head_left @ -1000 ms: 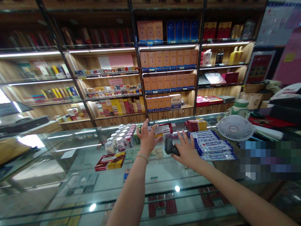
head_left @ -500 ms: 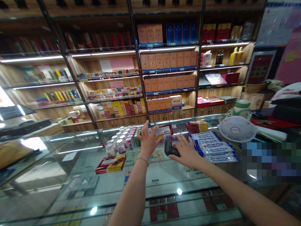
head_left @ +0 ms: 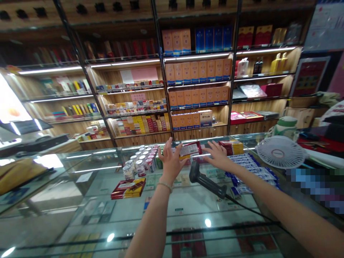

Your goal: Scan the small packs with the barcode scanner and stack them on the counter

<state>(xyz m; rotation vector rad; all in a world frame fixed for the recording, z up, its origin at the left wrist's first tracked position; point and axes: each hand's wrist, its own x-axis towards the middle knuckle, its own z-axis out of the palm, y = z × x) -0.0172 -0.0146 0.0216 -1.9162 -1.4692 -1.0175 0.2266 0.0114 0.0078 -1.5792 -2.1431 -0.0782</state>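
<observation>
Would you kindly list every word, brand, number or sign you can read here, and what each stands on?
Nothing reads with certainty; these bear print:
Red-and-yellow package: barcode visible, any digits too small.
Blue-and-white packets: lettering blurred.
Orange boxes: characters too small.
White-and-blue box: larger characters, not sharp enough.
Pink shelf sign: characters blurred.
Small green tag: too small.

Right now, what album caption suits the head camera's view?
Left hand and right hand flank a red packet on the glass counter, a scanner lying nearer.

Head cam faces fwd/down over counter [head_left: 185, 197], prob. near (blurry).
</observation>
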